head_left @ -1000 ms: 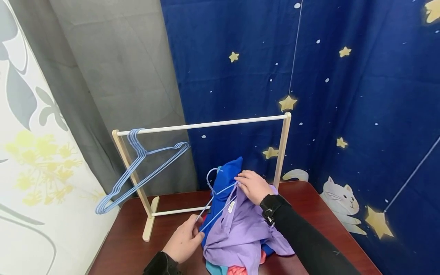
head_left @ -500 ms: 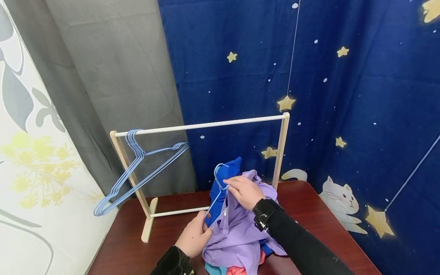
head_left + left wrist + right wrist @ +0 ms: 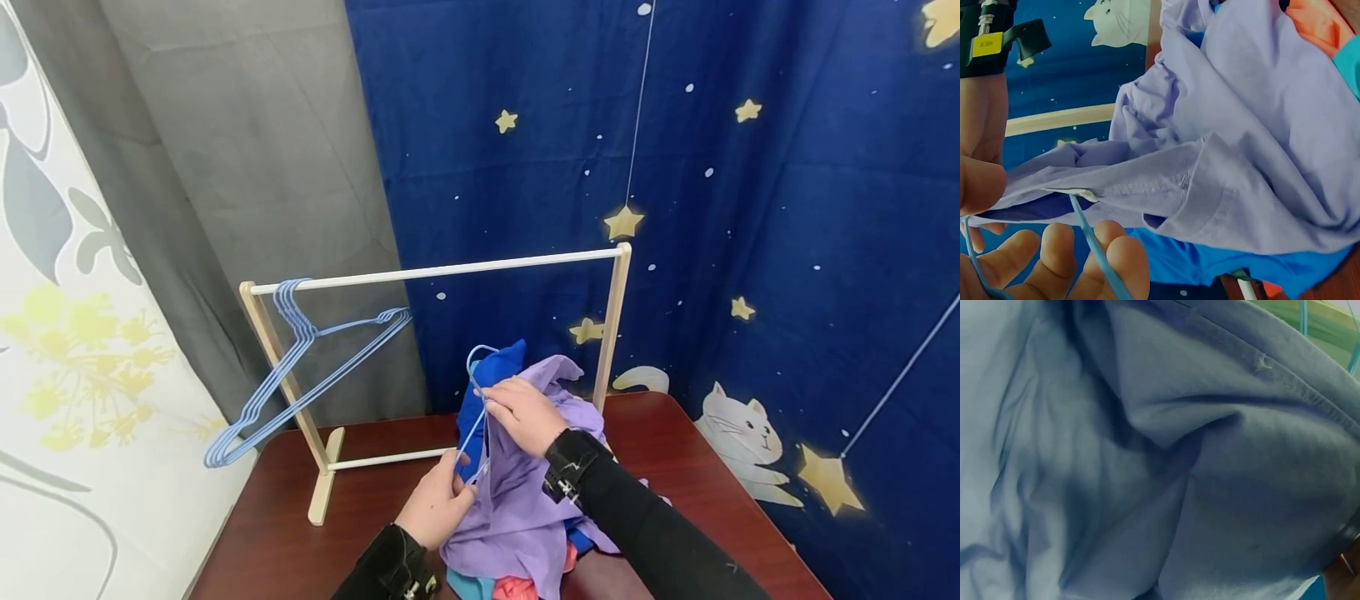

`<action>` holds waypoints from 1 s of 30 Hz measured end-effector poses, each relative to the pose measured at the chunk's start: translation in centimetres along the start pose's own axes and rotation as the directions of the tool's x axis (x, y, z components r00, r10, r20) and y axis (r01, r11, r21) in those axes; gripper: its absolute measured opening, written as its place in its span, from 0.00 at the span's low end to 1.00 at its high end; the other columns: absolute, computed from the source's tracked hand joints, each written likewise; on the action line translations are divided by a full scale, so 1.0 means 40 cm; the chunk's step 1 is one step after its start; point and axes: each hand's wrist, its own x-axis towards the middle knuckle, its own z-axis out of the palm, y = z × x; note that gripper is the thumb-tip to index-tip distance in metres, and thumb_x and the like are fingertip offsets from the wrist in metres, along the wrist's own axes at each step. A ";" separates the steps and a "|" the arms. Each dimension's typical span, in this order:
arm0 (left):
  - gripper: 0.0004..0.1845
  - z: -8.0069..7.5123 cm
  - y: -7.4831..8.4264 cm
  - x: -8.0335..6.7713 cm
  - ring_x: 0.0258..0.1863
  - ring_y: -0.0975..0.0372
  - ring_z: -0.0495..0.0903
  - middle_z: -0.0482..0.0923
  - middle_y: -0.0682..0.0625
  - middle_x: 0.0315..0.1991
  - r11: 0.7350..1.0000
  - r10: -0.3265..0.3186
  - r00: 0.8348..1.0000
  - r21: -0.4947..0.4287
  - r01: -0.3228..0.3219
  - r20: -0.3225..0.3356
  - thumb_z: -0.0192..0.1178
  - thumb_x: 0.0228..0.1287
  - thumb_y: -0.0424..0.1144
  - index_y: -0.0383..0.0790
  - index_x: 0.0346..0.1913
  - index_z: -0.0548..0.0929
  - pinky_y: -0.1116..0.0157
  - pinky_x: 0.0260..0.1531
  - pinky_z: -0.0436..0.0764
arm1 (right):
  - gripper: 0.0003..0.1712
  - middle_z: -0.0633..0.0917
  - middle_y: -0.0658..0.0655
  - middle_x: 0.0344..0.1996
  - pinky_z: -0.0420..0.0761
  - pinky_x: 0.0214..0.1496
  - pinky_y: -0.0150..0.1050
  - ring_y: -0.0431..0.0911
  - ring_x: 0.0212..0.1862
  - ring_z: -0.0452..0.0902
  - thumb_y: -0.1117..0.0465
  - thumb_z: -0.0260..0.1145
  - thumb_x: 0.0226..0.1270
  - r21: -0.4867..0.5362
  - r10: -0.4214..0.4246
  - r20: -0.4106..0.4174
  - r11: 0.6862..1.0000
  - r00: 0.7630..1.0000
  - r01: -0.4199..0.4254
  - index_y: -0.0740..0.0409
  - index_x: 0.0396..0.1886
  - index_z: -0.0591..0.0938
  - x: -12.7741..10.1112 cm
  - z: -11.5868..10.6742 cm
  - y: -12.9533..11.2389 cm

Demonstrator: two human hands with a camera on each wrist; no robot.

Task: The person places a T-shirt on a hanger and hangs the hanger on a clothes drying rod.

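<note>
Hanger [image 3: 474, 408] deeper inside purple shirt [image 3: 517, 500]

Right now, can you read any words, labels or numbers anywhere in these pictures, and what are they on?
Small yellow sticker on the black wrist strap: print too small to read.
White tag on the lilac cotton shirt: no print visible.
Nothing else carries any writing.

I see a thin light-blue wire hanger [image 3: 474, 408] standing nearly upright, hook on top, its lower arm slipped into the collar of a lilac shirt [image 3: 517, 500]. The shirt is crumpled and half lifted, draped over a heap of blue, teal and orange clothes [image 3: 487, 392].
</note>
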 end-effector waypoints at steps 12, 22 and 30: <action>0.21 -0.003 0.000 -0.001 0.31 0.63 0.80 0.80 0.53 0.37 0.977 0.143 0.980 -0.180 -0.117 0.135 0.56 0.75 0.44 0.39 0.65 0.71 0.65 0.31 0.78 | 0.08 0.75 0.48 0.29 0.72 0.52 0.49 0.48 0.42 0.74 0.61 0.56 0.76 -0.106 -0.019 -0.091 0.994 0.996 0.009 0.53 0.32 0.76 0.009 -0.008 -0.010; 0.20 -0.012 -0.088 -0.007 0.39 0.63 0.80 0.80 0.50 0.41 0.951 0.301 0.946 0.033 -0.307 0.118 0.52 0.67 0.24 0.43 0.55 0.85 0.64 0.42 0.78 | 0.09 0.74 0.47 0.30 0.71 0.50 0.47 0.48 0.42 0.73 0.60 0.54 0.78 -0.069 0.036 -0.071 0.997 0.997 -0.041 0.53 0.35 0.76 0.003 -0.042 0.008; 0.12 0.036 -0.121 -0.045 0.29 0.71 0.71 0.70 0.60 0.34 0.895 0.247 0.955 0.340 -0.289 0.162 0.64 0.58 0.35 0.55 0.43 0.84 0.67 0.31 0.76 | 0.09 0.74 0.48 0.29 0.72 0.48 0.47 0.49 0.41 0.74 0.61 0.56 0.78 -0.039 0.091 -0.079 0.995 0.993 -0.094 0.55 0.34 0.77 -0.006 -0.052 0.019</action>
